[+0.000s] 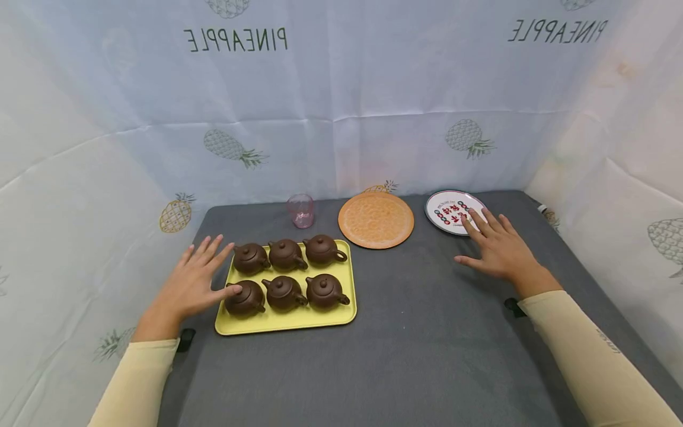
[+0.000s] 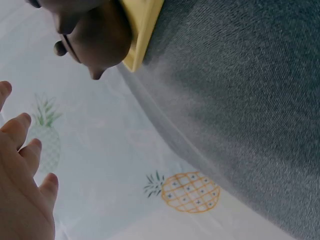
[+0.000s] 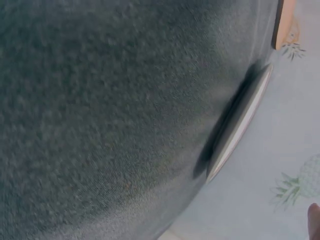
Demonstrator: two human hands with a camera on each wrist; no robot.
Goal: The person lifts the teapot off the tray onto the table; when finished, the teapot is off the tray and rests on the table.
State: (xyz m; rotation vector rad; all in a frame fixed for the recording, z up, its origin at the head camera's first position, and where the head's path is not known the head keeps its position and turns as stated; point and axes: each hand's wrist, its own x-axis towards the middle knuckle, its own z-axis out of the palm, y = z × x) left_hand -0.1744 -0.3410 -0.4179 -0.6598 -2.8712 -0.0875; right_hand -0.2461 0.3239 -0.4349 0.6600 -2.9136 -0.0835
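My left hand [image 1: 193,283] hovers with spread fingers at the left edge of a yellow tray [image 1: 288,325]. Two rows of small dark brown teapots [image 1: 284,293] stand on that tray, lids on. In the head view the left thumb overlaps the front-left teapot [image 1: 244,301]; the left wrist view shows the hand apart from the teapots [image 2: 102,40]. My right hand [image 1: 498,252] is held above the table with its fingers spread, near a white plate [image 1: 448,201] with red and green decoration. Neither hand holds anything.
A round orange mat [image 1: 376,220] lies at the back middle of the grey table [image 1: 405,356]. Left of it stands a clear pink glass [image 1: 301,212], behind the tray. Pineapple-print curtains [image 1: 341,77] enclose the table's back and sides.
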